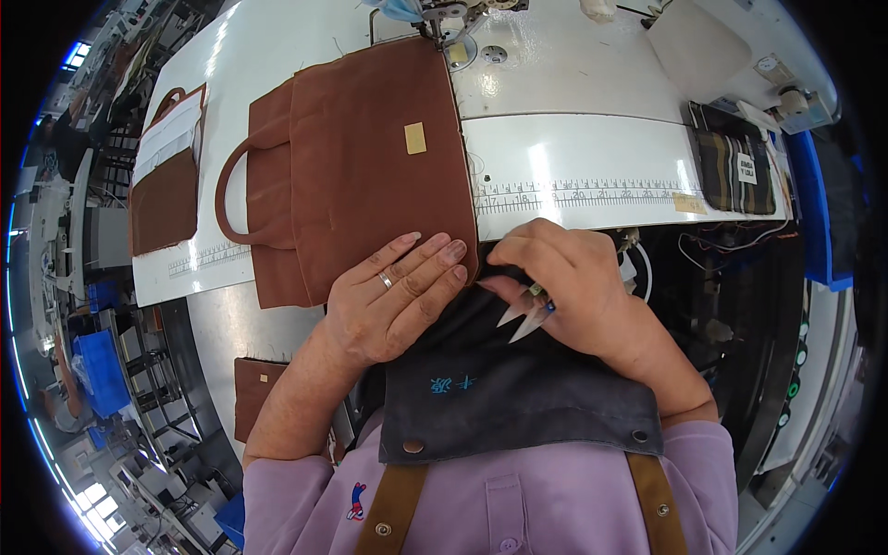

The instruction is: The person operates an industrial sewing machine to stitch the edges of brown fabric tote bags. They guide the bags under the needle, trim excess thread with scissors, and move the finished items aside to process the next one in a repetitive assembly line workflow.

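- The left hand (393, 301) lies open and flat, fingers close together and pointing up to the right, on the lower right part of a brown handbag body (361, 166); a ring circles one finger.
- The right hand (573, 282) is curled around thread snips (529, 324), whose two pointed blades stick out toward the lower left, slightly apart. Its thumb and forefinger are at the bag's lower right corner; whether they pinch the edge cannot be told.
- The handbag body lies flat on the white worktop (555, 143), its looped handle (223, 199) toward the left and a small yellow patch (415, 138) near its right side. Its upper right corner is at the sewing machine's presser foot (438, 37); its lower right corner reaches the worktop's front edge.
- A printed ruler strip (592, 195) runs along the worktop to the right of the bag.
- Farther right, near the worktop's end, lies a dark striped pouch (731, 176) with a white label.
- Well to the left lies another brown bag piece (165, 208), with white sheets on it.
- Below the hands spreads a dark apron (518, 407) with brown straps, over a lilac shirt (462, 518).
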Motion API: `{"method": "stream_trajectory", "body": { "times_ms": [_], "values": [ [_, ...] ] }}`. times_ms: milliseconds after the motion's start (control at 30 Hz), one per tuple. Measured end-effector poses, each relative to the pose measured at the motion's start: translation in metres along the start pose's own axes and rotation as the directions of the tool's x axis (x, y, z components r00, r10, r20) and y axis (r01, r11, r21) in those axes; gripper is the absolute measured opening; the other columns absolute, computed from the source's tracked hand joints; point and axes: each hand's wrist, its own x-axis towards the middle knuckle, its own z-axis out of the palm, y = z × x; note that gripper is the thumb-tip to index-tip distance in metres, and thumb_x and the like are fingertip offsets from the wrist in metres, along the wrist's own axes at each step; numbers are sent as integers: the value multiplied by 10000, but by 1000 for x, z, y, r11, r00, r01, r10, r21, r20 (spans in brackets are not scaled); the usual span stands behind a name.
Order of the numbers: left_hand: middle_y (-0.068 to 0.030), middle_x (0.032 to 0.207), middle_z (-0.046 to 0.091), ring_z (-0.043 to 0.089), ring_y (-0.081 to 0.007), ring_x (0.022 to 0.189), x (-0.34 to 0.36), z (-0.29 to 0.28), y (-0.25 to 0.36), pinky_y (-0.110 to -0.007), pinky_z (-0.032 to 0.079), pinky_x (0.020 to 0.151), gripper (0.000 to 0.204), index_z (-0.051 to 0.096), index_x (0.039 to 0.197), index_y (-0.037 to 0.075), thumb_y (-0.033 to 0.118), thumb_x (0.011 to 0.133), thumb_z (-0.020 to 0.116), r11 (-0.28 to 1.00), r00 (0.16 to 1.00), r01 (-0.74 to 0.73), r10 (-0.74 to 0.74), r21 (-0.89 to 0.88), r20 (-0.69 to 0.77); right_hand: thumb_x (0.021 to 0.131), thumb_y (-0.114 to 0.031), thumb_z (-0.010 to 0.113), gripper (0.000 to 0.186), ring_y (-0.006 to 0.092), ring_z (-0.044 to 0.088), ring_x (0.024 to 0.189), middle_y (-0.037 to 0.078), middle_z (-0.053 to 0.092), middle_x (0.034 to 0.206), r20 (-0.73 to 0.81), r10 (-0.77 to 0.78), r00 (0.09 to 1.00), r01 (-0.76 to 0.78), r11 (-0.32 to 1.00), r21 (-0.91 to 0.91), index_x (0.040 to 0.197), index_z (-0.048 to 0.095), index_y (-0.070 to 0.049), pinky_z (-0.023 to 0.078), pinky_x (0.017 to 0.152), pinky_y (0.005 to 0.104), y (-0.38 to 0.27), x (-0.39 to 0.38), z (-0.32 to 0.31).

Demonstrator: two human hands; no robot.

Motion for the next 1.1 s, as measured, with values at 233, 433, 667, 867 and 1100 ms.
{"method": "stream_trajectory", "body": {
  "times_ms": [233, 433, 667, 867, 1100],
  "values": [
    [-143, 1204, 755, 740, -270, 1145, -5, -3, -4, -428, 554, 1039, 127, 680, 1029, 57, 97, 914, 715, 1000, 999, -26, 26, -12, -34, 733, -138, 723, 209, 117, 670, 866, 6, 698, 1015, -63, -367, 928, 327, 883, -337, 935, 721, -81, 495, 562, 252, 1, 23, 0],
    [-113, 1276, 738, 685, -261, 1251, 7, -27, -11, -497, 409, 1153, 301, 727, 1153, 46, 135, 866, 729, 905, 935, 354, -341, 236, -97, 747, -142, 721, 121, 138, 726, 945, 7, 730, 946, -88, -468, 879, 420, 849, -320, 857, 700, -98, 476, 563, 249, -5, 38, -6],
    [-100, 1327, 699, 636, -266, 1298, 3, -52, -23, -501, 445, 1162, 420, 714, 1291, 47, 59, 888, 597, 951, 945, 157, -223, 266, 239, 762, -129, 714, 119, 128, 732, 957, 8, 728, 950, -53, -397, 916, 373, 894, -247, 873, 693, -94, 486, 582, 252, 2, 29, 5],
    [-111, 1388, 665, 617, -300, 1323, 26, -81, -20, -512, 456, 1147, 504, 700, 1303, 53, -2, 804, 662, 950, 830, 313, -280, 11, 483, 751, -120, 707, 120, 135, 725, 941, 16, 718, 942, -44, -369, 928, 350, 906, -238, 865, 686, -87, 489, 578, 257, 7, 22, 11],
    [-115, 1384, 650, 634, -323, 1271, 57, -48, -40, -510, 465, 1132, 478, 688, 1270, 48, 124, 810, 794, 957, 910, 268, -215, -107, 355, 741, -133, 700, 127, 141, 719, 929, 30, 706, 936, 27, -382, 924, 377, 894, -243, 855, 676, -82, 487, 570, 265, 6, 25, 3]
  ]
}}
